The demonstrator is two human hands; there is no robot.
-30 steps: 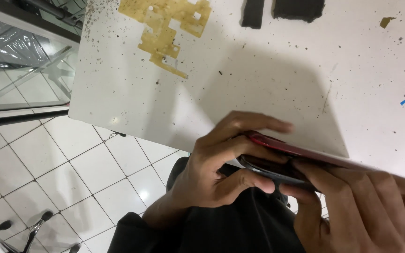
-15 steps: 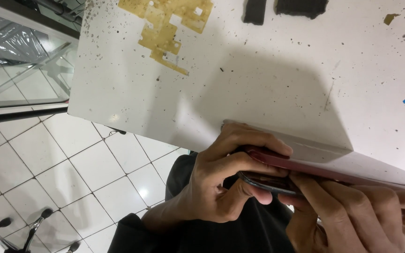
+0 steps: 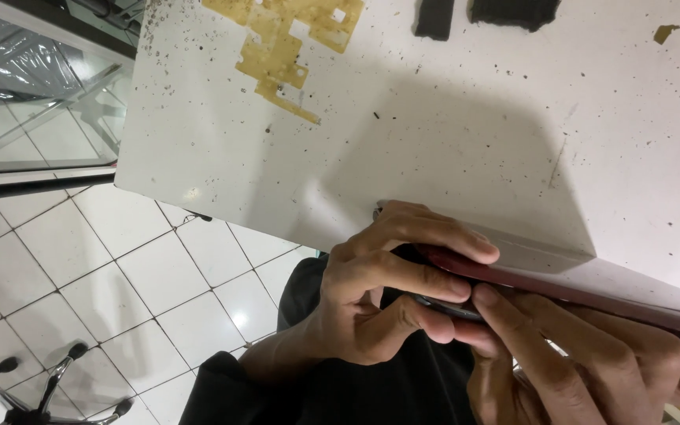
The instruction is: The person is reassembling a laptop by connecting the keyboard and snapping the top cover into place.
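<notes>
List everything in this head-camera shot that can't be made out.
- The flat red device in the head view: seen edge-on at the table edge, its faces hidden by the left hand and right hand.
- Right hand: cut off by the bottom and right frame edges.
- Two dark objects: cropped by the top edge.
- Chair base: cut off at the bottom edge.
</notes>
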